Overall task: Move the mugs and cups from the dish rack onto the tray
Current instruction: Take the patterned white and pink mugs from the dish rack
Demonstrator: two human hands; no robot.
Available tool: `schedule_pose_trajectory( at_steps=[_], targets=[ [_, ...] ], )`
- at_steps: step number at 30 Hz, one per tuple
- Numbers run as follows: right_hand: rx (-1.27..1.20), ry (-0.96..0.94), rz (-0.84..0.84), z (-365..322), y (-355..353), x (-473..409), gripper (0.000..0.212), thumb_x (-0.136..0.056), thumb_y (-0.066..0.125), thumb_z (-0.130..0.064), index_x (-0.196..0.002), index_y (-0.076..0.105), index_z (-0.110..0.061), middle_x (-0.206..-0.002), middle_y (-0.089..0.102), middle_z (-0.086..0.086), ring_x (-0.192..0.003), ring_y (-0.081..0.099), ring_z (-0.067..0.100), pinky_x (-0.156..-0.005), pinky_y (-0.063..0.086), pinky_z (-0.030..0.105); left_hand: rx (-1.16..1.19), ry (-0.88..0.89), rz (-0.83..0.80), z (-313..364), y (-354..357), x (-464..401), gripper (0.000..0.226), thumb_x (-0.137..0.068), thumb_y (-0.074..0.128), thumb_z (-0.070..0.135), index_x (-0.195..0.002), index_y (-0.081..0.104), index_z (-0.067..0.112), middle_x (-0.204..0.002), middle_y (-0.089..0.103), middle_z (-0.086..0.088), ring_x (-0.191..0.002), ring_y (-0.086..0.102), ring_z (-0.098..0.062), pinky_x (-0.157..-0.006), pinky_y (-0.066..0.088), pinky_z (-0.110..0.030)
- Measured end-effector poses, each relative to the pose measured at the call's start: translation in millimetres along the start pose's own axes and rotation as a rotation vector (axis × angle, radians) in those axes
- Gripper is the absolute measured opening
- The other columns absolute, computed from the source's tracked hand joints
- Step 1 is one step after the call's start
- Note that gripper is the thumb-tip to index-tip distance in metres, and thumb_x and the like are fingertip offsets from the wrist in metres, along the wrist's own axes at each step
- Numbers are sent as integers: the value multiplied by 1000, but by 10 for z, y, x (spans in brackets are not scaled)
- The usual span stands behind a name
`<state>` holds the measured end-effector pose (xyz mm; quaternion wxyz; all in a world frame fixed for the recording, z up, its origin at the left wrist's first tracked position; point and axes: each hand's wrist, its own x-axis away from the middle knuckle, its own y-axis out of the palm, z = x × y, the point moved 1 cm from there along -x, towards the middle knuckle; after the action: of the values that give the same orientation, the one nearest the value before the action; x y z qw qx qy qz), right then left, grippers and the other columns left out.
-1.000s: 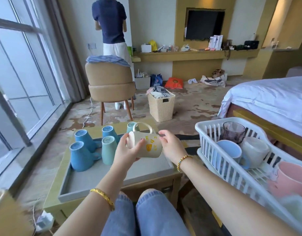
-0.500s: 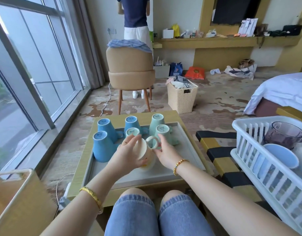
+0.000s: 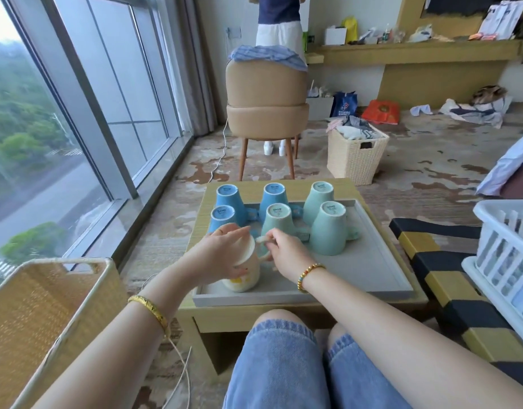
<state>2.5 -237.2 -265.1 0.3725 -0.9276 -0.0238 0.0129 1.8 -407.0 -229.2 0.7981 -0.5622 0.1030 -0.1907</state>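
Cream mug now down inverted at tray 7 o'clock; L hand grips body, R hand pinches handle; release next, rack w/ more.

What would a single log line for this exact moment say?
step: setting cream mug upside down on tray | left hand: grips mug body | right hand: pinches handle | already placed: six inverted mugs

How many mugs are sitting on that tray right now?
7. Three blue mugs stand upside down far left, three green mugs beside them, and one cream mug near the front, gripped by both hands. None seems hidden.
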Motion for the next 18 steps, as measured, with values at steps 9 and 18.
schedule_pose_trajectory(
  at_steps=[9,18],
  targets=[
    [-93,66,-18,-61,246,-48,13,-97,42,-21,-96,54,-15,-100,64,15,-89,67,27,-83,56,47,-87,-23,-114,-205,-82,44,88,-77,70,36,-146,16,37,-153,16,8,-131,34,-25,-107,36,-40],
    [-284,137,-24,43,298,28,20,-98,44,-20,-106,58,-9,-105,63,16,-80,63,18,-57,57,24,83,-218,118,-188,125,61,88,-79,60,57,-145,20,16,-148,27,-11,-131,35,-30,-106,35,-39]
  ],
)
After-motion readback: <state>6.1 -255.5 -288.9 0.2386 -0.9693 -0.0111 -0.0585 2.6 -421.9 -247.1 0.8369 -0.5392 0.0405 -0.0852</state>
